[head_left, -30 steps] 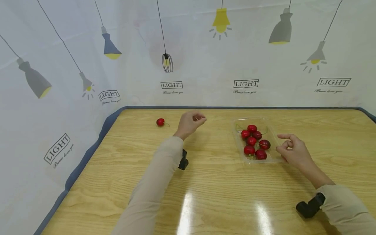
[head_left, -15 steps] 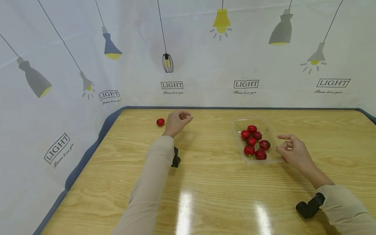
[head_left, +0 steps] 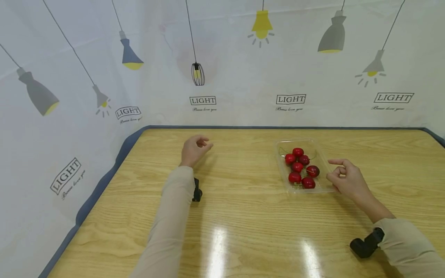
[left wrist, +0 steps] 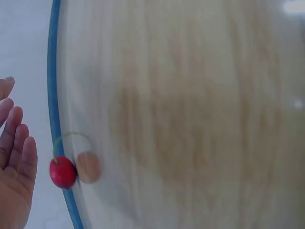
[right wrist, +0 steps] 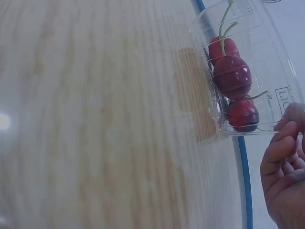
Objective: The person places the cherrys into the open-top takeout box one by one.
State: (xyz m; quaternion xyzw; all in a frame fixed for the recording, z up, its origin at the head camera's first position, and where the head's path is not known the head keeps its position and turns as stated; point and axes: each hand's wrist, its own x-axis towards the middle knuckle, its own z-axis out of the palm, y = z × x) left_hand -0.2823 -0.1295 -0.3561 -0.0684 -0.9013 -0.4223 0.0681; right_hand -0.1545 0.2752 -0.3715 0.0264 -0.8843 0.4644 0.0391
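Note:
In the head view my left hand [head_left: 195, 150] hovers over the left part of the table, its fingers loosely bent with nothing in them. It hides a single cherry there. The left wrist view shows that red cherry [left wrist: 63, 172] on the table with its thin green stem, just beside the fingers of my left hand [left wrist: 16, 167]. At the right, my right hand [head_left: 349, 180] holds the side rim of a clear plastic tray [head_left: 283, 173] between thumb and fingers. Several dark red cherries [head_left: 297, 167] with stems lie in the tray. My right fingers [right wrist: 279, 152] overlap the tray's corner in the right wrist view.
The wooden table [head_left: 243, 216] has a blue border along its back and left edges. Behind it hangs a white cloth [head_left: 236, 69] printed with lamps. Black wrist cameras [head_left: 365, 245] are strapped at both sleeves.
My left hand has moved left across the table, from beside the lone cherry to in front of it, covering it in the head view. The right hand and tray have stayed put.

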